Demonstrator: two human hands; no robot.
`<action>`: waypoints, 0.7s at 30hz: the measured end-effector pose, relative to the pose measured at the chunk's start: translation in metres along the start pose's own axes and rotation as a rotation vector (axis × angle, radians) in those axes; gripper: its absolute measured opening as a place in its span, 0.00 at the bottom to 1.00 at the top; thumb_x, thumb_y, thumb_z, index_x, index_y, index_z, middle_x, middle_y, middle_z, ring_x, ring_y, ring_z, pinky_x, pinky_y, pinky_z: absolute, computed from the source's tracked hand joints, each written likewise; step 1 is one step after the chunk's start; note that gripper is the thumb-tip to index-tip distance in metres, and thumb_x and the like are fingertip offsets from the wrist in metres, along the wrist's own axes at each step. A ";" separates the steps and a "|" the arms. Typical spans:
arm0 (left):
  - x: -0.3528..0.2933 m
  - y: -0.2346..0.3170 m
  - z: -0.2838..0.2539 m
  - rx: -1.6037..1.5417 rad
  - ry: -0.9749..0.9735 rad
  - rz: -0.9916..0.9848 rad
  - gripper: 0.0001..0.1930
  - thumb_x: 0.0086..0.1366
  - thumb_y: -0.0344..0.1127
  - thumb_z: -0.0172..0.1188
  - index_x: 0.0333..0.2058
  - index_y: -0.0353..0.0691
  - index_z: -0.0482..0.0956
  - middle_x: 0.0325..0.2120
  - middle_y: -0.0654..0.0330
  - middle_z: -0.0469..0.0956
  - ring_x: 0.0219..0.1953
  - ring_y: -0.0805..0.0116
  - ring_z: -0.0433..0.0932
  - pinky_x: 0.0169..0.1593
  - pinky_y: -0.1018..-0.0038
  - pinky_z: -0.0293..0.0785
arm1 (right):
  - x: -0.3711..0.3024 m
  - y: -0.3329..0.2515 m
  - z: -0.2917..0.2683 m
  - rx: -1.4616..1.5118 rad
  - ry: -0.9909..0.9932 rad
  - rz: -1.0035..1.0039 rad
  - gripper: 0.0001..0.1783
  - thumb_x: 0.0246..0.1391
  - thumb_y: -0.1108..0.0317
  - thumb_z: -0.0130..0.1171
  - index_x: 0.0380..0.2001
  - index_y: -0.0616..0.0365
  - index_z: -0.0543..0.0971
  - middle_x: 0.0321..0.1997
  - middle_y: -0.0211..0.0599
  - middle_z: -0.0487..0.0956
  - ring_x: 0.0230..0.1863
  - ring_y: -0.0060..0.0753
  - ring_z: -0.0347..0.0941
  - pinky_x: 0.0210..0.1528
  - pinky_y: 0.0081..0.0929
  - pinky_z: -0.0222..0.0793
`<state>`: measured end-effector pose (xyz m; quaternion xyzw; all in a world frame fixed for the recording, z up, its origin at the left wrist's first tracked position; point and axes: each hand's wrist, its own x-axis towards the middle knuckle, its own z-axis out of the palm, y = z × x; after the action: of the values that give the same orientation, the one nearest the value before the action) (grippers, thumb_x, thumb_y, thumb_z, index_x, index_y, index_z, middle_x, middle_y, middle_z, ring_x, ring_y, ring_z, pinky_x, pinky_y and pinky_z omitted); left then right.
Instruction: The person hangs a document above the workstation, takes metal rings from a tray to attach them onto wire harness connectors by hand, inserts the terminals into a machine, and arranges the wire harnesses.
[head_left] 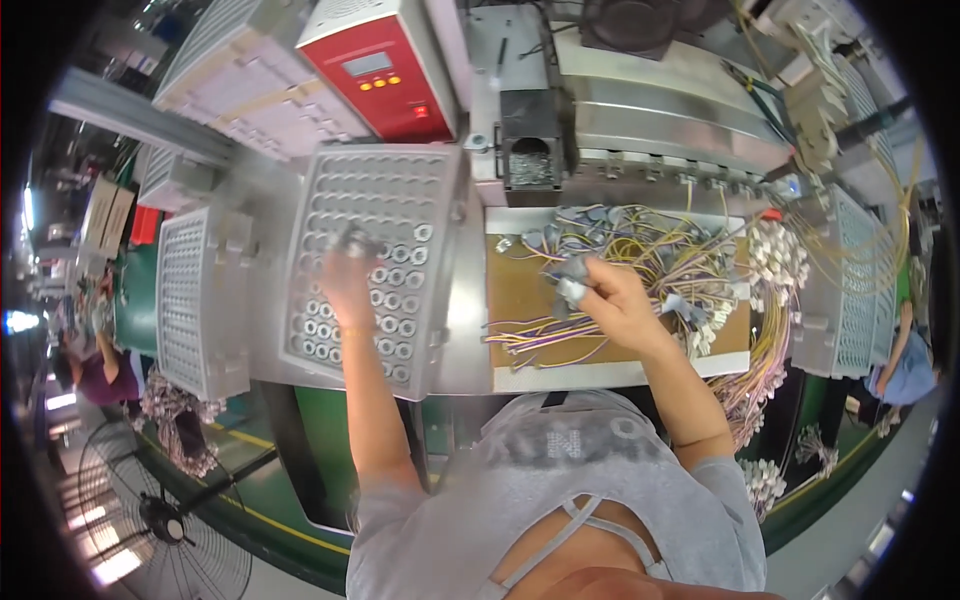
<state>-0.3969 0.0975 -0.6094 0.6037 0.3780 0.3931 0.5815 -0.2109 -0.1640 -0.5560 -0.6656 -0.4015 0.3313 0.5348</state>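
My left hand [347, 285] is over a clear plastic tray [440, 250] with rows of round pockets. Its fingers are smeared by motion, and grey and white show at the tips. Several white ring-shaped parts [399, 277] sit in pockets of the tray's right and near side. My right hand [622, 305] is closed in a pinch above a brown board with white edges [620, 375]. Grey and white show at its fingertips; what it pinches is hard to make out. Beside it lies a tangle of yellow and purple wires [660, 245] with small grey and white ends.
A red and white control box [380, 80] stands behind the tray. A black open-topped holder [530, 165] and a metal fixture [670, 115] stand behind the board. White connectors [778, 255] bunch at the board's right. Stacked trays [200, 300] stand left; a fan [165, 520] is lower left.
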 end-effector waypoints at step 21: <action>-0.115 0.056 0.107 -0.400 -0.637 -0.187 0.21 0.51 0.18 0.56 0.46 0.30 0.69 0.39 0.57 0.74 0.33 0.75 0.73 0.37 0.81 0.73 | -0.007 -0.023 0.001 0.317 0.116 0.035 0.04 0.39 0.77 0.55 0.16 0.62 0.71 0.08 0.24 0.66 0.12 0.09 0.57 0.13 0.14 0.51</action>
<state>-0.3455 -0.0527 -0.5589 0.5330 0.1476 0.1972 0.8094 -0.2190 -0.1679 -0.5335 -0.5977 -0.3011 0.3606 0.6496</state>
